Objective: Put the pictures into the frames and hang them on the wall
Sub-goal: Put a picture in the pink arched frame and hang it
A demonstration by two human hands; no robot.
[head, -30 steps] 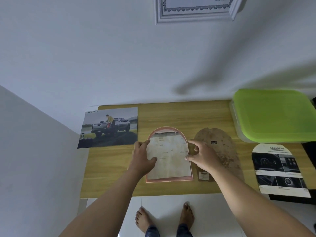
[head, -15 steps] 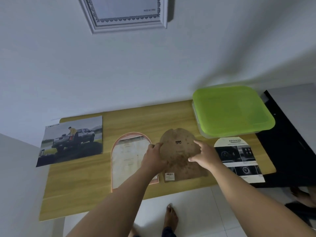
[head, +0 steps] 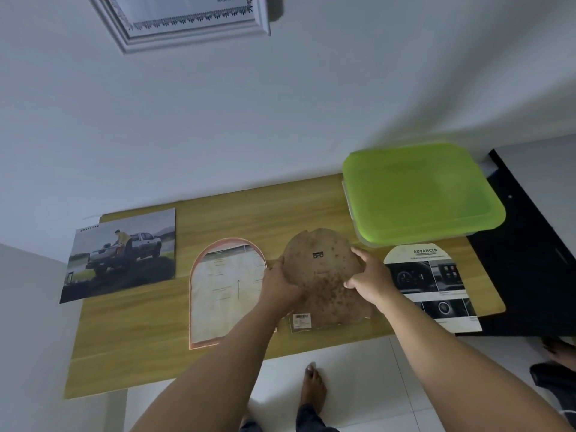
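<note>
Fingers (head: pixel 361 260) curled, we grip the brown arch-shaped fibreboard backing (head: pixel 324 269) by its sides, left hand (head: pixel 282 286) and right hand (head: pixel 371 280), at the wooden desk (head: pixel 249 213).

Arched pink-rimmed frame (head: pixel 226 291): flat, centre. Brown speckled backing board (head: pixel 324 275): just right of it, gripped at both side edges. Truck picture (head: pixel 121 254): flat, far left. Arched dashboard picture (head: pixel 433 285): flat, right. White frame (head: pixel 187 17): hung above.

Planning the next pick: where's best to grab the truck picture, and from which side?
The truck picture lies flat on the table, but its left edge overhangs the table's side. Pinch that edge, coming from the left, where a thumb can likely slip under.
</note>
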